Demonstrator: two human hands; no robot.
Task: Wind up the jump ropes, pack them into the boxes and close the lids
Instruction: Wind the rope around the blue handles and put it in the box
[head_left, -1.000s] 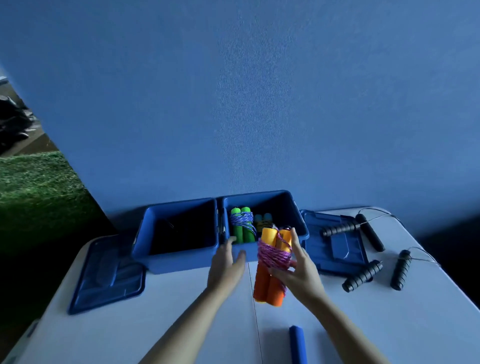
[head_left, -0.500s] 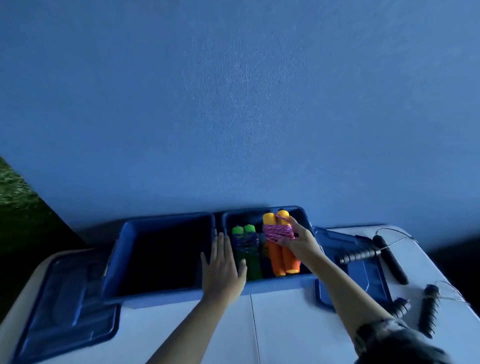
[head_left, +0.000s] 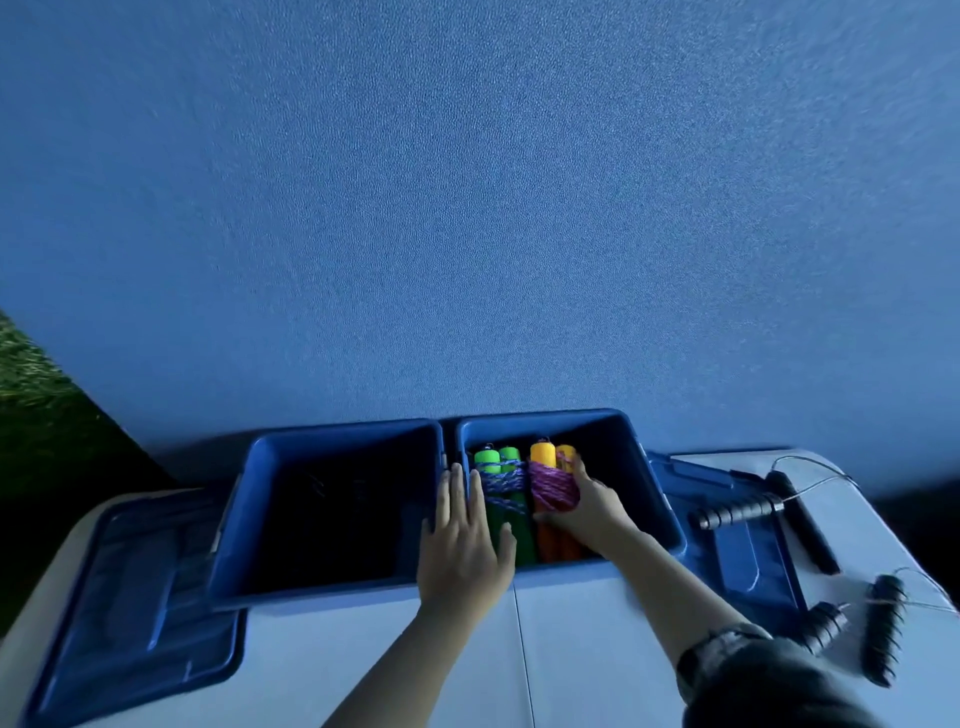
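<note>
The step in hand is seating the orange-handled jump rope (head_left: 554, 499) in the right box (head_left: 660, 499), which stands at the far edge of the bench (head_left: 587, 649) against the blue wall (head_left: 467, 208). The right hand (head_left: 587, 506) reaches into that box, its fingers (head_left: 575, 467) curled over the pink cord wound round the two orange handles, thumb on the near side. The bundle lies just beside the green-handled jump rope (head_left: 501, 493), already wound and packed, the two apparently touching along their length.

The left hand (head_left: 460, 545) lies flat, fingers straight and together, on the rims where the right box meets the left box (head_left: 332, 512); it steadies both. That brace is worth keeping, since a push into the box could slide it along the far edge.

To do this well, I judge the bundle should be pressed down level until the handles lie parallel to the green ones, and the cord held tight until the bundle rests, so that the winding does not loosen. The right side of the box looks free for another rope.

Much seems left to do: black-handled ropes (head_left: 779, 512) lie unwound toward the right edge of the bench, one partly over the right lid (head_left: 737, 566); the left lid (head_left: 135, 608) lies near the left edge. The left box is too dark inside to tell its contents.
</note>
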